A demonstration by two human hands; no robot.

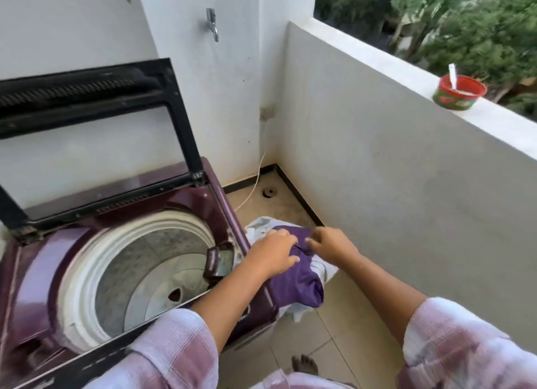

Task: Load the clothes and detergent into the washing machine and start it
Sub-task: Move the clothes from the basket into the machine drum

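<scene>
Right of the open washing machine [122,261], left hand [271,253] and right hand [331,243] pinch the purple garment [296,284], fingers curled on it.

the washing machine [43,272] is cut off by the left and bottom edges, its front panel hidden behind the sleeves. beside it, the white clothes [325,269] lie mostly hidden under the purple garment [296,284] and both hands. the whole frame is motion-blurred, and the red tub's [457,94] label is unreadable.
</scene>
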